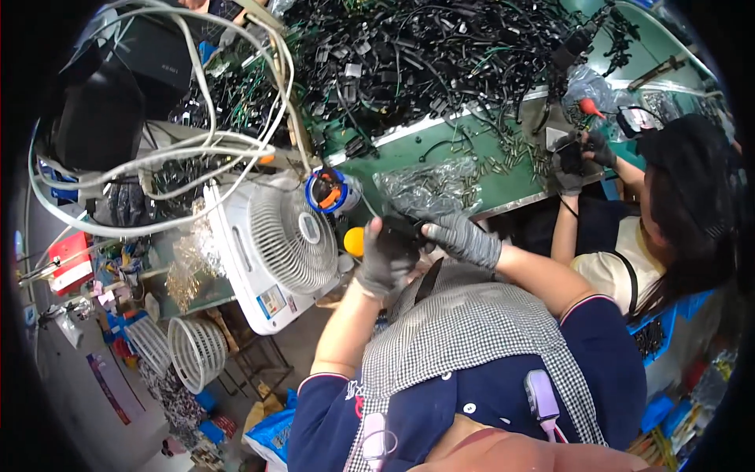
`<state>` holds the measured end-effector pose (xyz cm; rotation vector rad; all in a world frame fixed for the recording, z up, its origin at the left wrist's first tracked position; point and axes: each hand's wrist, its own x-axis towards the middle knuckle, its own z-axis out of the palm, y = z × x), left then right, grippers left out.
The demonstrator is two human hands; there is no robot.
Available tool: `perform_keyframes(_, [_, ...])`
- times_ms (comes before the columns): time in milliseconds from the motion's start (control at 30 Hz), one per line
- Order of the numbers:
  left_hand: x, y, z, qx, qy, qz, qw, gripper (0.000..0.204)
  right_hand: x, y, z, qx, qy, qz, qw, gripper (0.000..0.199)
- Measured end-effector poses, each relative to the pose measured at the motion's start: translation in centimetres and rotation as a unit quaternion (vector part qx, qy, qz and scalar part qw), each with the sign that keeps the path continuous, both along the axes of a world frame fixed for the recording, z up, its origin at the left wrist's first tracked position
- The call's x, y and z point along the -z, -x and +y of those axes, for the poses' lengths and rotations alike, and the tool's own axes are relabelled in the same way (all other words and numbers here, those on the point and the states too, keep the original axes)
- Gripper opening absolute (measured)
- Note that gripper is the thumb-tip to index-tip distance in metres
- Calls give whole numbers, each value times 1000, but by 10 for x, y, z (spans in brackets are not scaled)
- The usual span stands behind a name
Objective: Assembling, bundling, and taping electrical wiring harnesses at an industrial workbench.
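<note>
Both my hands, in grey gloves, meet in front of my apron. The fingers of my left hand [385,258] are closed, with the thumb up, around something dark. My right hand [465,239] comes in from the right, its fingertips pinched at the same spot. A small black part [406,228] seems to be between them, but the gloves hide most of it and its kind cannot be made out. Just beyond lies a clear plastic bag [429,185] on the green table [354,171]. Left of it stands a blue-rimmed container [312,206] with something orange inside.
A white fan [292,240] stands close on my left, beside a yellow ball [355,241]. Black cabled parts [425,63] heap the table's far side; small metal pieces [515,153] lie nearer. White hoses [157,230] loop at left. A co-worker [653,228] handles dark parts at right.
</note>
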<state>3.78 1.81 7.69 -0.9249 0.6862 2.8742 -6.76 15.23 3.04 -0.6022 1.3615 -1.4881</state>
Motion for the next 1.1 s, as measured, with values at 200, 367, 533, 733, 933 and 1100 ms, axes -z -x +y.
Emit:
perform_keyframes(200, [21,-14,-24,105,-80,11,991,69,-30,26,7,-140,-39,-12,989,42])
perform_keyframes(367, [15,-4,-24,139,-118,15,983,75,-16,26,7,-104,76,148,981,57])
perform_keyframes(533, [14,17,-26,110,-181,20,977,74,-11,54,21,-227,-143,376,887,48])
perform_keyframes(733, [103,82,-64,-189,25,-72,979,40,32,150,9,103,-352,472,802,40])
perform_keyframes(933, [249,147,-171,-262,22,-258,930,12,108,348,20,252,-530,497,639,25])
perform_keyframes(1100, [286,174,-206,-152,53,-322,933,8,156,368,11,46,-535,768,349,14])
